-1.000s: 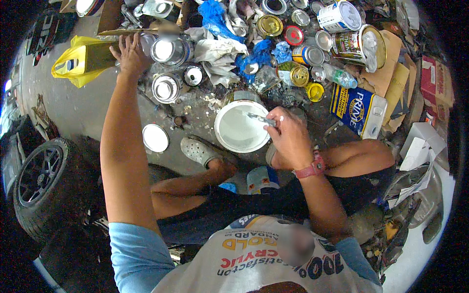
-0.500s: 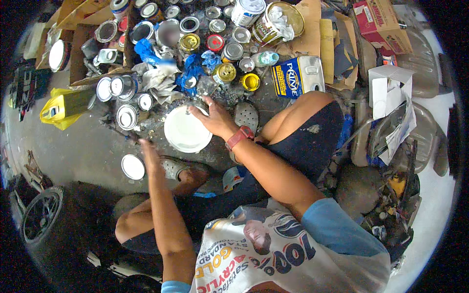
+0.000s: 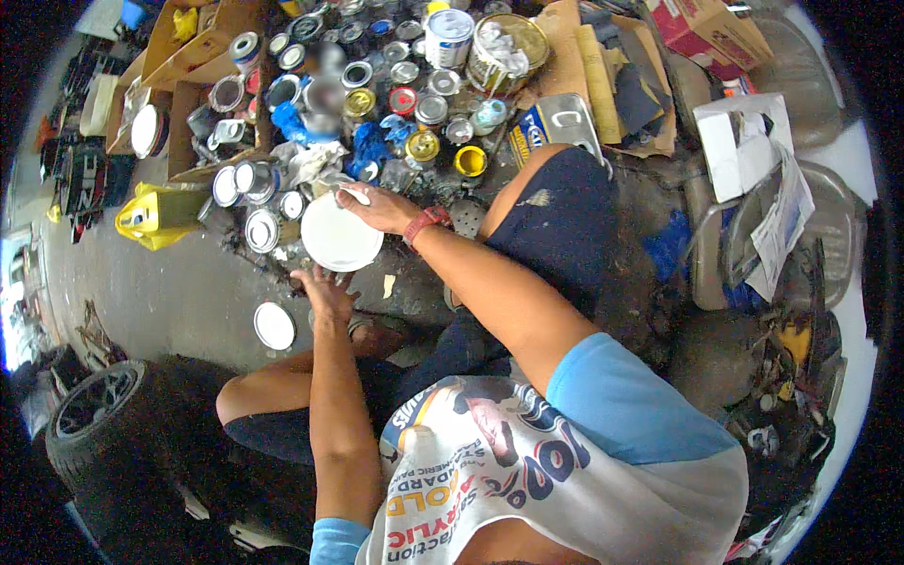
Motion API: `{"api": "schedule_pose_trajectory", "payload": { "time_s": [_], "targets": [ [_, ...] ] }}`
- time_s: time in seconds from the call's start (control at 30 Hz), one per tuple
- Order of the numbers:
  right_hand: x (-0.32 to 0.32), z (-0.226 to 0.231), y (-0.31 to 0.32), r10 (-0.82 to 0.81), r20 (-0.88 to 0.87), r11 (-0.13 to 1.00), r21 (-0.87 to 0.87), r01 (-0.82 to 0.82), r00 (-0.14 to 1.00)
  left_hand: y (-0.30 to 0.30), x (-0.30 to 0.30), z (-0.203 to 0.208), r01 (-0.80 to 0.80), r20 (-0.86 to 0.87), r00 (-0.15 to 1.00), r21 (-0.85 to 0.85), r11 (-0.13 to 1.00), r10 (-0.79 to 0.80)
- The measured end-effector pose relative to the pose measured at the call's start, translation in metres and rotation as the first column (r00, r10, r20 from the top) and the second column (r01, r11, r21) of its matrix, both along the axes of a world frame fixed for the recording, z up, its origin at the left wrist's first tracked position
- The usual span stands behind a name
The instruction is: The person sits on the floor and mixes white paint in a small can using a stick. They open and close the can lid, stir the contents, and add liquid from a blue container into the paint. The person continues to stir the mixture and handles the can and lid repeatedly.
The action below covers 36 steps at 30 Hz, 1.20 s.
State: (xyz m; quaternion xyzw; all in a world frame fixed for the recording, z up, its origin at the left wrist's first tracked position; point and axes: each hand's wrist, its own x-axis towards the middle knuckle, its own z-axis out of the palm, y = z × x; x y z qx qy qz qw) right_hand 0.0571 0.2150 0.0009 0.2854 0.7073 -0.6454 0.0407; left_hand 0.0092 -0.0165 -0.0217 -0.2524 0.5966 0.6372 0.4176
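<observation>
Left hand (image 3: 327, 297) has swung over from the side since half a second ago, and now it's right at the near edge of the white bucket (image 3: 344, 265). Bucket's also shifted a bit toward the cans on its left, and the whole view has tilted slightly. It sits on the floor with its round white top facing up, just beside a can with a shiny top (image 3: 264, 230).

Right hand (image 3: 379, 208) has its fingers hooked over the far right part of the rim, so that one's got a grip on the bucket. Left one has its fingers spread low along the near side; honestly can't tell if it's actually gripping or just touching. Red watch (image 3: 427, 223) on the right wrist, with a grey clog (image 3: 466, 218) poking out just beyond it.

Round white lid (image 3: 274, 326) lies flat on the floor, nearer the person and apart from the bucket, and a pale scrap (image 3: 389, 285) is down there near the left hand. Beyond the bucket it's pretty cluttered: whitish rag (image 3: 315, 162), crumpled blue stuff (image 3: 368, 143), an open yellow tin (image 3: 470, 161). Yellow bag (image 3: 160, 218) stands off to the left.
</observation>
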Motion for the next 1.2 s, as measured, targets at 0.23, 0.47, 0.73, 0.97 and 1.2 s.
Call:
{"api": "schedule_pose_trajectory", "payload": {
  "time_s": [0.23, 0.47, 0.73, 0.97, 1.2],
  "targets": [
    [0.036, 0.149, 0.049, -0.458, -0.672, 0.806, -0.037, 0.591, 0.582, -0.011, -0.034, -0.008, -0.15, 0.031, 0.987, -0.117, 0.982, 0.155],
    [0.247, 0.145, 0.187, -0.731, -0.579, 0.274, 0.234, 0.933, 0.36, -0.038, -0.076, -0.004, -0.315, -0.322, 0.901, -0.028, 0.949, 0.29],
    [0.245, -0.069, 0.181, -0.847, -0.43, 0.212, 0.263, 0.941, 0.311, -0.065, -0.126, 0.179, -0.039, -0.643, 0.764, 0.025, 0.999, 0.045],
    [0.249, 0.042, 0.199, -0.743, -0.64, 0.085, 0.204, 0.975, 0.199, -0.1, -0.118, 0.269, -0.024, -0.759, 0.648, 0.062, 0.998, 0.063],
    [0.234, 0.289, 0.223, -0.263, -0.761, 0.297, 0.522, 0.8, 0.594, -0.095, -0.137, 0.258, 0.03, -0.768, 0.635, 0.131, 0.991, 0.082]
  ]
}}
